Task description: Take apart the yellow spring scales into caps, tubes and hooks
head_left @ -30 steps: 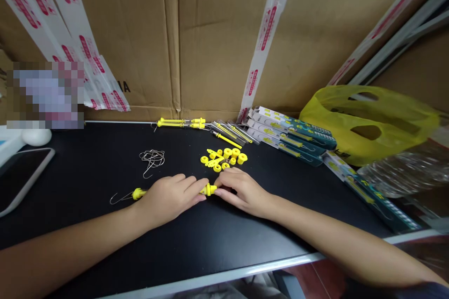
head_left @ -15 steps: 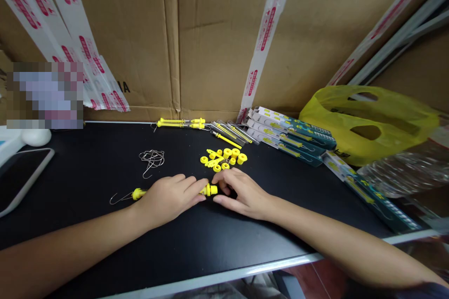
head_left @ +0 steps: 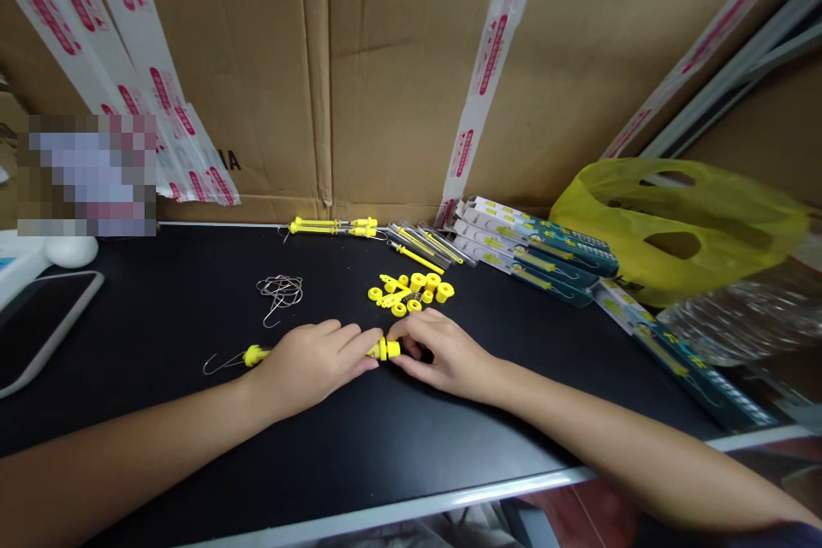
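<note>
My left hand is closed around a spring scale, a slim tube with yellow ends that lies crosswise near the front of the table. A wire hook sticks out of its left end. Most of the tube is hidden under my fingers. At the right end, the thumb and index finger of my right hand close on the yellow end cap. Just beyond my right hand lies a pile of small yellow caps and plastic parts, with a few dark coil springs among them.
Loose wire hooks lie behind my left hand. Yellow-ended scales and bagged springs line the back. Printed boxes, a yellow plastic bag and clear wrap are at right, a phone at left. Cardboard stands behind.
My right thumb and index finger have come together onto the yellow end cap, from slightly apart around it. My left hand keeps its hold; the view has shifted slightly.
</note>
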Action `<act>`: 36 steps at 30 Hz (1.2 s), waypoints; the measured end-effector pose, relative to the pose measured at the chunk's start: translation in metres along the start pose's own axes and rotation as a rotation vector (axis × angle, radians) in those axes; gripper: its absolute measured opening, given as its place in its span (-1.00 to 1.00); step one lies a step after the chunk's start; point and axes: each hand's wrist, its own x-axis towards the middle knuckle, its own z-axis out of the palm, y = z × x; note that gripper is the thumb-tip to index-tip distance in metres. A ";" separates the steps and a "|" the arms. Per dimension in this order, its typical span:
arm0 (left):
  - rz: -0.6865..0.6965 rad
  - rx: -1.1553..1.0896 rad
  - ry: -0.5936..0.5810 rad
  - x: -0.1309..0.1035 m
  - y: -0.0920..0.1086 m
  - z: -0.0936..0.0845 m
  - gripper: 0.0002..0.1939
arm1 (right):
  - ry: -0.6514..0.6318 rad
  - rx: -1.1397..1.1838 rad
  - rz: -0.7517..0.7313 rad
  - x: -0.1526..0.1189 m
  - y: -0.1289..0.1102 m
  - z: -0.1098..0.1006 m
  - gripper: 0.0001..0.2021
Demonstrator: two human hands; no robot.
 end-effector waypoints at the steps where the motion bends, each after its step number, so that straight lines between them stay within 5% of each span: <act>1: 0.000 0.005 -0.001 0.000 0.000 0.000 -0.73 | 0.003 0.002 0.002 0.000 0.000 0.000 -0.83; 5: -0.007 -0.012 -0.007 0.000 0.000 0.000 -0.72 | -0.005 0.006 0.028 0.001 -0.003 -0.003 -0.73; 20: -0.005 -0.017 -0.006 0.001 0.001 -0.001 -0.73 | 0.035 0.004 -0.025 -0.001 0.001 0.001 -0.90; 25: -0.006 -0.023 -0.016 0.001 0.001 -0.002 -0.72 | 0.025 0.013 0.005 0.000 -0.002 -0.002 -0.71; 30: -0.004 -0.030 -0.012 0.000 0.000 -0.001 -0.71 | -0.071 -0.052 0.033 0.002 -0.004 -0.004 -0.77; 36: -0.012 -0.031 -0.021 0.000 0.001 -0.001 -0.72 | -0.019 -0.039 0.022 0.001 -0.001 -0.001 -0.82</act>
